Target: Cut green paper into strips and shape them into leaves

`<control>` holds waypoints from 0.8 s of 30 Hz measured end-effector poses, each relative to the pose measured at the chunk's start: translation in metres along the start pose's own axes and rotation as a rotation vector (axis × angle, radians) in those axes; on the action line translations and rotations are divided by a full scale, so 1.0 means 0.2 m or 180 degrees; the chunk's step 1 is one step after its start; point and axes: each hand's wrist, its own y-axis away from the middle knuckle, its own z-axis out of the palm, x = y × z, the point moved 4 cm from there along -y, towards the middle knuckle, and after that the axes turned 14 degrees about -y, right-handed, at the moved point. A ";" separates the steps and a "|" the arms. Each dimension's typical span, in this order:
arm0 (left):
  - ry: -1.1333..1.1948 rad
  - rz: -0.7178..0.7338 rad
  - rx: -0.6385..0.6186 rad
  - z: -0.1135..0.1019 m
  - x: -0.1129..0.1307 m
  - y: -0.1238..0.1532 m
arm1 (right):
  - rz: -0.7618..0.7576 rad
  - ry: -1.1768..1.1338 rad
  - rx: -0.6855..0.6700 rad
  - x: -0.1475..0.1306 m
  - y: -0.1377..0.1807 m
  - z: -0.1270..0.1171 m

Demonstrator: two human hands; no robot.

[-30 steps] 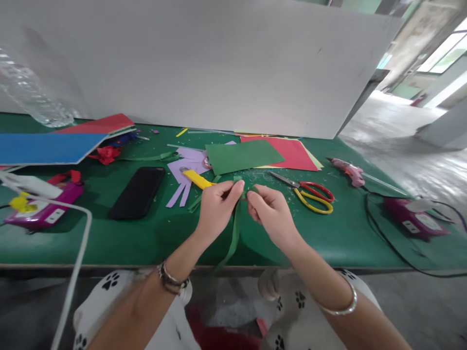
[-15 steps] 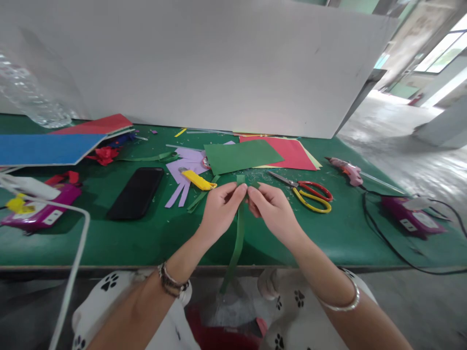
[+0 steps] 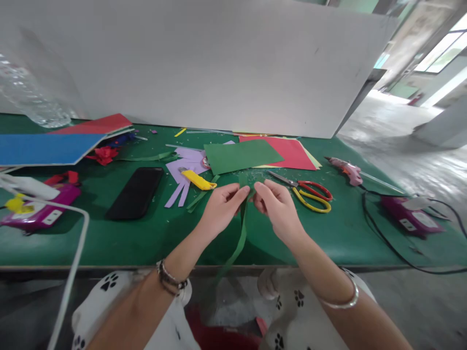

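A long green paper strip is pinched near its upper end between my two hands, and its tail curls down past the table edge. My left hand grips it with thumb and forefinger. Close by on the right, my right hand pinches the same strip, its fingers curled. The spot where the strip folds or crosses is partly hidden by my fingertips. Just left of my left hand lies a yellow utility knife on cut purple paper. Scissors with red and yellow handles lie right of my right hand.
A green sheet and a red sheet lie behind my hands. A black phone is at left, with a blue board beyond. At right are a pink glue gun, its cable and a purple power strip.
My hands have moved slightly apart, the right one shifting right. The strip's upper part has turned between the fingers, and its hanging tail has swung.
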 end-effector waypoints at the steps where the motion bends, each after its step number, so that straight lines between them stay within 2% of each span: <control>1: -0.0075 0.0042 0.0114 -0.01 0.01 0.00 | 0.0007 0.0163 -0.0069 0.00 0.00 0.00; 4: -0.0346 0.0196 0.0419 -0.04 0.03 0.01 | -0.0089 0.0594 -0.0315 -0.01 0.00 0.01; 7: -0.0704 0.0344 0.0615 -0.05 0.03 0.02 | -0.0122 0.0685 -0.0399 -0.02 0.01 0.02; 11: -0.1084 0.0615 0.0728 -0.05 0.05 0.03 | -0.0060 0.0469 -0.0217 -0.01 0.01 0.03; 15: -0.1301 0.0832 0.0954 -0.05 0.06 0.03 | 0.0208 0.0115 -0.0203 0.03 0.00 0.04; 20: -0.1305 0.0712 0.1001 -0.05 0.06 0.04 | 0.0188 0.0099 -0.0165 0.04 0.01 0.04; 24: -0.0995 0.0466 0.1020 -0.07 0.05 0.04 | 0.0140 0.0123 -0.0181 0.04 0.01 0.04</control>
